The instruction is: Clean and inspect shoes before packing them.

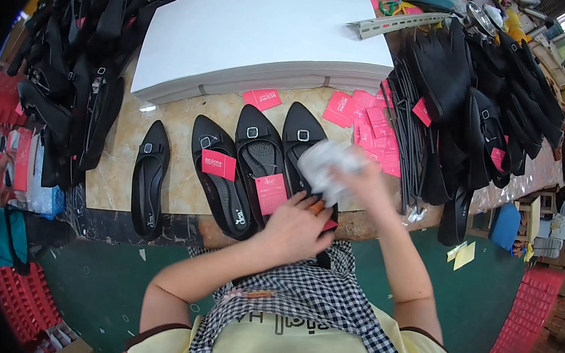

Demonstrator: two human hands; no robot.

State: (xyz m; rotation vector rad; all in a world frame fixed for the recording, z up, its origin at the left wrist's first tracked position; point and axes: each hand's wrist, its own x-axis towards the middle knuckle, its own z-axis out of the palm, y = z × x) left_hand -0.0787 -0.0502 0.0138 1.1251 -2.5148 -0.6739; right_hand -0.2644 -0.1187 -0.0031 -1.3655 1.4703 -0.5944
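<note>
The right hand (363, 185) had its fingers clenched round a blurred white cloth (325, 166). The left hand (297, 222) touched the row's rightmost shoe (301, 130) by the desk's (111, 186) front edge, grip unclear; hard rubbing could have pushed it off.

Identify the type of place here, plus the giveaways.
Probably a shoe factory or workshop, at a finishing bench: heaped black shoes at both ends, more in a row before the worker, and loose pink tags scattered nearby.
</note>
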